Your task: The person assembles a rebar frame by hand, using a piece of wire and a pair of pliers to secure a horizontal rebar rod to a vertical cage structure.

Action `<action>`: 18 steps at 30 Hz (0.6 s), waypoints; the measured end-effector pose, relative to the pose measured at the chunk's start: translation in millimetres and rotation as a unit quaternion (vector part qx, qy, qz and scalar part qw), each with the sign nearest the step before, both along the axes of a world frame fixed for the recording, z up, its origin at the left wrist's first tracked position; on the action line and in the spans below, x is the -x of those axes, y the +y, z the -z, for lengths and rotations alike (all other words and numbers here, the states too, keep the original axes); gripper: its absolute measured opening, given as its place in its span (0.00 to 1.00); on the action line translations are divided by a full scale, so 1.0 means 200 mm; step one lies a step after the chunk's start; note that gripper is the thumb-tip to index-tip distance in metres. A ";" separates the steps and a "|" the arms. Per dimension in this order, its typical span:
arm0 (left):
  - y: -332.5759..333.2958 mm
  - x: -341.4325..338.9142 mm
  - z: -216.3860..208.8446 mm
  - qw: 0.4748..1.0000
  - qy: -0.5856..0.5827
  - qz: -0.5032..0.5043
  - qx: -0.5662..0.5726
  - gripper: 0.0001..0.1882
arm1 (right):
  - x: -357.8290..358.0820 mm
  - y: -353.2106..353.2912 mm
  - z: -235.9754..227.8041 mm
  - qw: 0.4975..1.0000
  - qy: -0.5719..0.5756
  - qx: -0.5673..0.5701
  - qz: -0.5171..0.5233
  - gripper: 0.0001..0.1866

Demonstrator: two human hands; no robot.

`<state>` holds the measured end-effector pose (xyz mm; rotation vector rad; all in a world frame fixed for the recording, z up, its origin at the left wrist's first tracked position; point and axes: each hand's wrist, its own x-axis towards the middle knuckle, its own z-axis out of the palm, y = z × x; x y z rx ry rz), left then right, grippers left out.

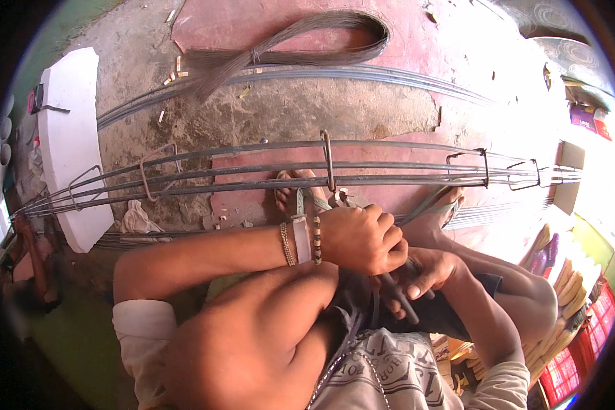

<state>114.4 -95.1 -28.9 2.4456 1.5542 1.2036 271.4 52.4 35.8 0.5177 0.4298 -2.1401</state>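
Observation:
A long cage of thin steel bars (253, 166) stretches across in front of me, with bent metal stirrups (329, 160) set round the bars at intervals. My left hand (363, 239), with bracelets at its wrist, is closed in a fist just on my side of the bars. What it holds is hidden under the fingers. Close beside it, my right hand (427, 273) is closed round a hand tool with two dark handles (400, 298), like pincers. The tool's head cannot be made out clearly. My feet in sandals (299, 198) rest below the cage.
A looped bundle of thin wire (307, 41) lies on the floor beyond the cage, over more steel bars (389, 74). A white slab (72, 150) stands under the cage's left end. Stacked packages (560, 301) and a red crate (598, 318) are at right. Another person's arm (31, 256) shows far left.

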 end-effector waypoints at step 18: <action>0.10 -0.09 -0.14 0.958 -0.061 -0.115 0.255 0.09 | 0.29 0.01 -0.41 0.648 0.129 -0.649 -0.378 0.26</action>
